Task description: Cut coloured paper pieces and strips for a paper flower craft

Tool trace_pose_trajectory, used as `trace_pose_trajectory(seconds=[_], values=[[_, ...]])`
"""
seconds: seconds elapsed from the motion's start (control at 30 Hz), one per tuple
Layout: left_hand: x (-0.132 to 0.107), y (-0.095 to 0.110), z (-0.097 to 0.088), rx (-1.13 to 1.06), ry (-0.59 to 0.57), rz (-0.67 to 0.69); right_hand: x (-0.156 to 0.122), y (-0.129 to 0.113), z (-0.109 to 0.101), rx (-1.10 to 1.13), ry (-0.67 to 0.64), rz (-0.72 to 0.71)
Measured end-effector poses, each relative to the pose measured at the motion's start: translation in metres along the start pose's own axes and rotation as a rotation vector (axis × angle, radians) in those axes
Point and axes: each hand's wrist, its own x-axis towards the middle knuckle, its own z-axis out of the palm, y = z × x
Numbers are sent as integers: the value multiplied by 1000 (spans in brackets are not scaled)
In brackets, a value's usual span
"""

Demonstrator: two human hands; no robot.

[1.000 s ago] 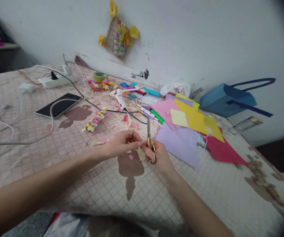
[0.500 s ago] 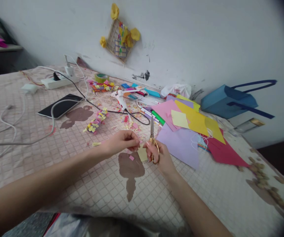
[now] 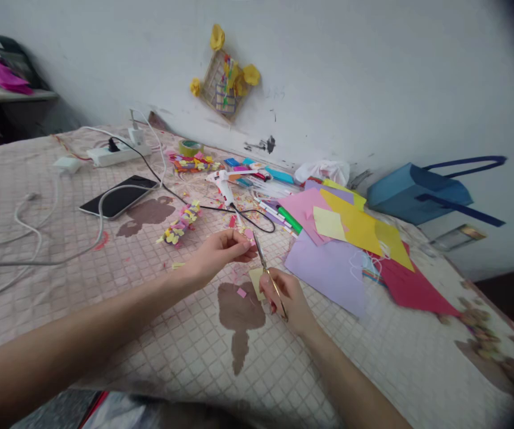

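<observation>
My left hand (image 3: pixel 232 247) is closed in a pinch, with a small pink piece of paper (image 3: pixel 252 243) at the fingertips. My right hand (image 3: pixel 287 298) grips a pair of gold-handled scissors (image 3: pixel 262 257). Their tips point up and to the left, close beside the left fingertips. Below the hands lies a pale yellow paper piece (image 3: pixel 257 282), partly behind the right fingers. A small pink scrap (image 3: pixel 241 293) rests on the patterned tablecloth nearby. To the left of the hands lies a strip of fringed pink, yellow and purple paper (image 3: pixel 180 223).
A white glue gun (image 3: pixel 221 186) stands among paper scraps, its black cord running left. Beyond are a tablet (image 3: pixel 118 198) and power strip (image 3: pixel 114 154). On the right lie markers (image 3: pixel 289 219), a purple sheet (image 3: pixel 323 268), a red sheet (image 3: pixel 411 280) and a blue bag (image 3: pixel 417 193).
The scissors have turned from upright to tilting left, their tips now near my left fingertips. My left hand has risen slightly relative to the table. The whole view has shifted a little.
</observation>
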Motion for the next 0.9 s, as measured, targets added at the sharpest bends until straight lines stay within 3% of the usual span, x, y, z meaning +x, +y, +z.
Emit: trace_pose_trajectory(seconds=[0.9], values=[[0, -4, 1, -79, 43, -3, 1, 4, 2, -135, 33, -34]])
